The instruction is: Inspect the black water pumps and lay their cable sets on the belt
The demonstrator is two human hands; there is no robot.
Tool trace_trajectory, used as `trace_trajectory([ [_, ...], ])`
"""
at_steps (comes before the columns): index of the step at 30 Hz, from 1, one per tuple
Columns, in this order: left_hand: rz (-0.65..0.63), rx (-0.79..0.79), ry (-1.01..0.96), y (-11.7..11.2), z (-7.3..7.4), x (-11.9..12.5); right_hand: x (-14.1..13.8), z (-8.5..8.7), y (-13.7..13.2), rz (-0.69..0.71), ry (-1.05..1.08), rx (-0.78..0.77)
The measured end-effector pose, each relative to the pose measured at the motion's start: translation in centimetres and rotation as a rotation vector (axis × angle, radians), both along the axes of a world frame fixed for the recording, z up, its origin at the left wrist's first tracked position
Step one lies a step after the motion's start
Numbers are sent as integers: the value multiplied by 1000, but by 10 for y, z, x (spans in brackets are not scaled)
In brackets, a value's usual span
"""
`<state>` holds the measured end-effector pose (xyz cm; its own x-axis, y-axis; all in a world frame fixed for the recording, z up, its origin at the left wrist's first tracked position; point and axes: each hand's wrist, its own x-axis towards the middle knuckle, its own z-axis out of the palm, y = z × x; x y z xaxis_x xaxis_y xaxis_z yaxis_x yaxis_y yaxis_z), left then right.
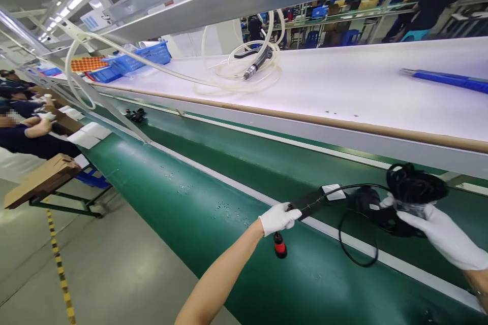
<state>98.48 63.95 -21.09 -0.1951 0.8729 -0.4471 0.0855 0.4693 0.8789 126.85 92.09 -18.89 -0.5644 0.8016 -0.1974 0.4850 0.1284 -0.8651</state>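
Gloved in white, my left hand (280, 218) grips the near end of a flat black device (310, 203) with a white label (334, 192) at its far end. A black cable (358, 264) loops down beside it over the pale rail. At the right, my right hand (438, 226), also in a white glove, is closed around a coiled bundle of black cable (415, 185). Under the bundle are more black parts (368, 203), whose kind I cannot make out. Just below my left hand, a small red and black object (279, 246) stands on the green bench top.
The green bench (152, 183) runs along a sunken green channel (229, 162). Above it, a white shelf (324, 86) holds a coiled air hose with a powered driver (255, 66), blue pens (450, 78) and blue baskets (141, 58). Co-workers (30, 132) sit at far left, near a cardboard box (41, 177).
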Motion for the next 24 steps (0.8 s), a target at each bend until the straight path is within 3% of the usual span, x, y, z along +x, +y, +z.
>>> trace_trajectory([
  [1, -40, -5, -44, 0, 13, 4, 9, 2, 5, -58, 66, -83],
  [4, -135, 20, -160, -4, 52, 16, 30, 7, 10, -157, 136, -135],
  [8, -196, 106, -206, -10, 95, 27, 49, 14, 0, -146, 94, -72],
  [11, -209, 101, -153, -11, 116, 30, 57, 15, -11, -117, 77, -37],
  [17, -242, 59, -27, -12, 136, 34, 67, 11, -22, -102, 92, -38],
  [24, -257, 63, -40, -11, 135, 35, 75, 1, -21, -132, -58, 80],
])
